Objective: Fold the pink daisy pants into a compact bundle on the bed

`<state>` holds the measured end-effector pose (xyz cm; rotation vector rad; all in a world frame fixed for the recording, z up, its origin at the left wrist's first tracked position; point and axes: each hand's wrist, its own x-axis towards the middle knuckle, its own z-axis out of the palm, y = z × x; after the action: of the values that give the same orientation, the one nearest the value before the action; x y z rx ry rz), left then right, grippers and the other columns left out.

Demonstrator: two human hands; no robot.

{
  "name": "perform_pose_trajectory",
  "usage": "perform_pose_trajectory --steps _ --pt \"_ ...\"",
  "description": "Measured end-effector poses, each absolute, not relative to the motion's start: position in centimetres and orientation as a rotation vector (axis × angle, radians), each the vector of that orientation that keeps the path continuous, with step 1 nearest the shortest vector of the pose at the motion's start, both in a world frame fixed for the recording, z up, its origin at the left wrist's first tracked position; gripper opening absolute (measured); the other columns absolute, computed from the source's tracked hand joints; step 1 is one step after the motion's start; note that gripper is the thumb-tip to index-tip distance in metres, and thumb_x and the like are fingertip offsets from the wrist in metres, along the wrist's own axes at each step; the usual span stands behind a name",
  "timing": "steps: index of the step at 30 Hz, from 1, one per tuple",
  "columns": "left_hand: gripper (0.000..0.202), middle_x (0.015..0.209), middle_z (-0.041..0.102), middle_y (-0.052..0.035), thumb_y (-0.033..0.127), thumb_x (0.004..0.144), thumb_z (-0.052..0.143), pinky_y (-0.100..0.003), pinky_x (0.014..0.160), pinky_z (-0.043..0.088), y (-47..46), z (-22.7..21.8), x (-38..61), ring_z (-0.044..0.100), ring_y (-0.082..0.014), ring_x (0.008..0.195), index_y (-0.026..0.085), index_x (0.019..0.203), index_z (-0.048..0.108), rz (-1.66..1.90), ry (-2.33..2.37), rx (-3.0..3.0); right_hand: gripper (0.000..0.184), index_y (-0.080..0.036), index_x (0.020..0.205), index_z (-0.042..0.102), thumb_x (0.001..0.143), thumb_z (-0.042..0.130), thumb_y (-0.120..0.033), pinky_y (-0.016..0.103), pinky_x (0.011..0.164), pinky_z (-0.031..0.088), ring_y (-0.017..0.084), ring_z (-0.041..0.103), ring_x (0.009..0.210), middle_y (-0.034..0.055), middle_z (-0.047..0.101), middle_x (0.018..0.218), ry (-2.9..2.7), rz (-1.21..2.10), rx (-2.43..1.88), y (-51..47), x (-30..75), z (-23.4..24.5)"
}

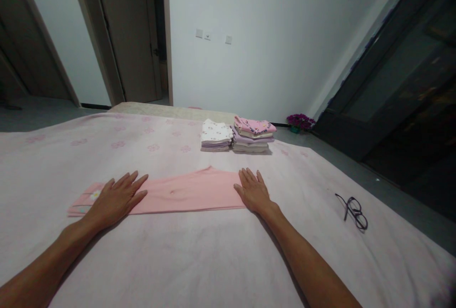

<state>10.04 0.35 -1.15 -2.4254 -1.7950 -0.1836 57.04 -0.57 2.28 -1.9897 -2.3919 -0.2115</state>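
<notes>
Garment (192,193) lies on the sheet (195,260); my left hand (116,198) and right hand (255,191), spread wide, rest near its ends, gripping nothing, apparently pinning it flat.

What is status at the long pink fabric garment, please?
Left hand flat on garment, right hand at its right end. Garment lies flat. White-topped folded clothing stack beyond, not blocking.
</notes>
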Motion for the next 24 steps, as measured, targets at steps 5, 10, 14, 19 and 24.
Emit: perform_pose_trajectory --steps 5,10,14,19,24 --pt "0.062 0.158 0.042 -0.0209 0.047 0.099 0.033 -0.066 0.113 0.026 0.0 -1.1 10.3 0.036 -0.0435 0.145 0.018 0.152 0.046 -0.230 -1.821 -2.311 0.069 -0.010 0.156 0.035 0.104 0.023 -0.053 0.051 0.124 -0.002 0.027 0.017 0.154 0.0129 0.030 0.163 -2.331 -0.252 -2.042 -0.8 57.8 1.7" --pt "0.057 0.159 0.041 -0.0164 0.046 0.100 0.037 -0.058 0.119 0.029 -0.3 0.1 13.1 0.033 -0.0368 0.149 0.017 0.148 0.050 -0.485 -1.579 -2.449 0.067 -0.013 0.157 0.034 0.104 0.023 -0.052 0.050 0.124 -0.001 0.026 0.016 0.155 0.0112 0.027 0.165 -2.304 -0.256 -2.023 -0.8 57.5 1.7" --pt "0.053 0.160 0.042 -0.0102 0.044 0.103 0.035 -0.050 0.122 0.032 0.3 1.1 18.0 0.029 -0.0273 0.152 0.021 0.150 0.047 -0.589 -1.177 -2.835 0.065 -0.015 0.157 0.034 0.104 0.025 -0.051 0.050 0.124 0.000 0.025 0.014 0.155 0.0107 0.021 0.167 -2.309 -0.260 -2.017 -1.0 57.5 1.9" --pt "0.064 0.162 0.034 -0.0137 0.054 0.103 0.033 -0.049 0.122 0.029 0.9 0.9 22.6 0.028 -0.0288 0.152 0.017 0.155 0.040 -0.454 -1.169 -2.961 0.065 -0.015 0.157 0.033 0.104 0.023 -0.052 0.051 0.124 0.002 0.025 0.016 0.155 0.0100 0.024 0.166 -2.313 -0.219 -2.046 -1.1 57.7 1.9" --pt "0.073 0.164 0.027 -0.0126 0.063 0.100 0.031 -0.047 0.123 0.023 0.8 -0.1 21.9 0.024 -0.0295 0.153 0.019 0.158 0.033 -0.343 -1.328 -2.886 0.065 -0.015 0.158 0.032 0.104 0.024 -0.051 0.051 0.124 0.004 0.025 0.015 0.155 0.0097 0.025 0.166 -2.283 -0.201 -2.076 -1.1 58.8 1.8"
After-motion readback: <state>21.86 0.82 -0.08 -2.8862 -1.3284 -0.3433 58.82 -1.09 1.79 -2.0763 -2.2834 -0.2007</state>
